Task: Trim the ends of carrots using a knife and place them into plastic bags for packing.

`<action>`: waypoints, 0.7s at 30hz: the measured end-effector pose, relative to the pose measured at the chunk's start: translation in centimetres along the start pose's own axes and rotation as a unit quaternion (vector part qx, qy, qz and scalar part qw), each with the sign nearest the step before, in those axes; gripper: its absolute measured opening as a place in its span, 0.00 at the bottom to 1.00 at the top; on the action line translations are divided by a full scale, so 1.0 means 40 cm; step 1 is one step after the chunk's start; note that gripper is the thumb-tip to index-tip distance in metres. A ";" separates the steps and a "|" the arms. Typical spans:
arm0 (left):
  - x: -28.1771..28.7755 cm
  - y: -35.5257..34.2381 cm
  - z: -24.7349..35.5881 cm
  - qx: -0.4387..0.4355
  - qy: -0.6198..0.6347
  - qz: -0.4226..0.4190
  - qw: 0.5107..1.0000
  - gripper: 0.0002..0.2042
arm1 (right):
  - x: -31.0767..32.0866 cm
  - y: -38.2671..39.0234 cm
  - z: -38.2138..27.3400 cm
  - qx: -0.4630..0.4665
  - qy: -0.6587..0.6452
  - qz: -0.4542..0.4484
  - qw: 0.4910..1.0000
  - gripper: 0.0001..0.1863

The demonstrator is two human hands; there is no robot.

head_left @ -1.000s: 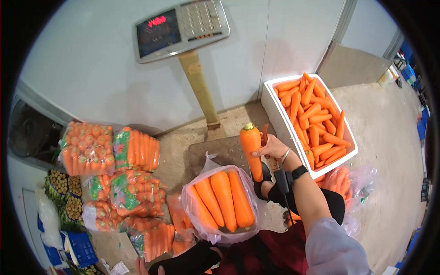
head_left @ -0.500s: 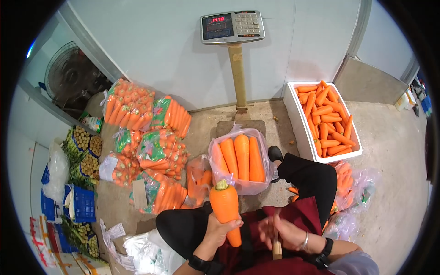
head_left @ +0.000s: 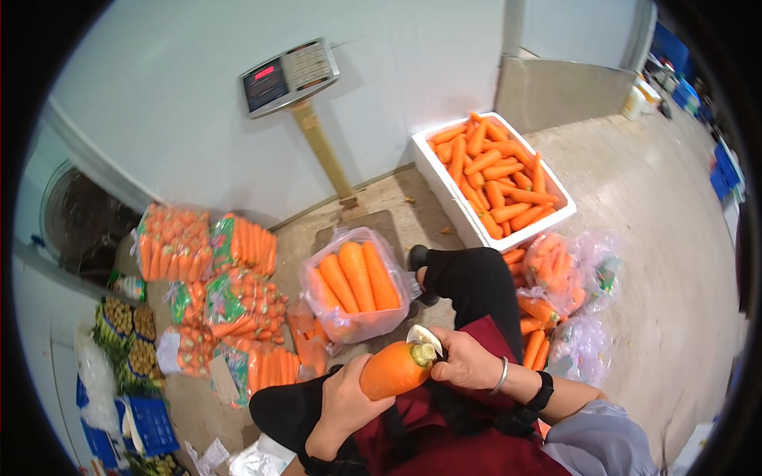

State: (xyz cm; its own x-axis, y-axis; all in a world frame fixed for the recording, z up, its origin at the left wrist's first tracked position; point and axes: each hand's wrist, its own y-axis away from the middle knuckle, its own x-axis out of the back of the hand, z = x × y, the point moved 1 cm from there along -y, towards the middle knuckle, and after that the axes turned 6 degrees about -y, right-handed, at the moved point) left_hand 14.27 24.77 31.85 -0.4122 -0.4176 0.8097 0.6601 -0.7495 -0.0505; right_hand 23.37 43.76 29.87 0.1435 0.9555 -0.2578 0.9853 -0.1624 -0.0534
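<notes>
Here in the head view, the left hand (head_left: 349, 401) wraps firmly round a thick carrot (head_left: 390, 373), held above the red apron (head_left: 432, 436), crown pointing right. That grip probably steadies it and leaves the crown exposed. And there's the right hand (head_left: 472, 361), fingers closed on a pale, blade-like piece (head_left: 423, 338) right at the crown; its exact kind is hard to tell! Just beyond, an open plastic bag (head_left: 369, 324) holds large carrots upright, apparently on the scale (head_left: 325, 139), mouth up, likely for easy access. Far right, a white foam box (head_left: 454, 205) brims with loose carrots, perhaps within reach; left, packed bags (head_left: 244, 305) cluster out of the way.
</notes>
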 end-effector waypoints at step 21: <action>-0.189 -0.201 0.379 -0.280 0.013 -0.247 0.928 0.24 | 0.241 0.398 -0.047 0.053 0.064 0.221 0.972 0.39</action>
State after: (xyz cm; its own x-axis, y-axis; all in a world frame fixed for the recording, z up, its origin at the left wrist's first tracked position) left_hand 21.60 41.75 35.02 -0.5977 0.0405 0.8007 -0.0401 -0.9990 0.0206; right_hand 40.64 50.85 28.36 0.5677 0.8083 -0.1559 0.8107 -0.5819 -0.0651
